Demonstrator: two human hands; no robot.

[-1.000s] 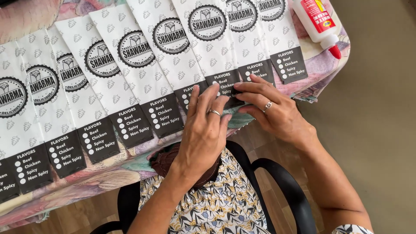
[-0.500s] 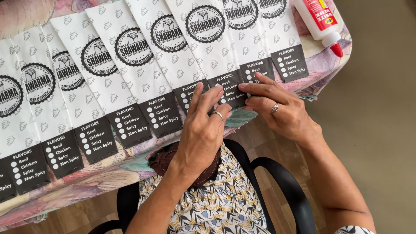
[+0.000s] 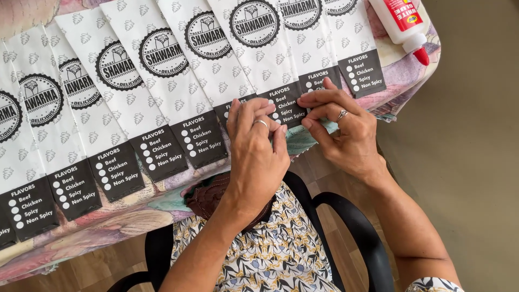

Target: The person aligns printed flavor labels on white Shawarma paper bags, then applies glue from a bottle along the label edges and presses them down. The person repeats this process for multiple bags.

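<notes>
Chair (image 3: 346, 216): black frame nearest the viewer, tucked against the table edge, so both forearms reach forward over the lap.
Left hand (image 3: 257, 146): palm down, wrist bent slightly up; fingers curled onto the lower edge of a paper sleeve, pinching it rather than lying flat, apparently to steady that end.
Right hand (image 3: 340, 127): turned inward from the right, ringed finger uppermost; thumb and fingertips nip the same black end from the other side, so the two hands meet just beside each other.
Held paper sleeve (image 3: 270, 65): white patterned strip with a round emblem and a black checklist panel, lying at the table's near edge, overlapped by its neighbours.
Row of sleeves (image 3: 135, 97): fanned like shingles across the table, each black end left exposed.
Tablecloth (image 3: 403, 81): floral, draped over the corner.
Glue bottle (image 3: 400, 21): white with red tip, lying far right, apart from both hands.
</notes>
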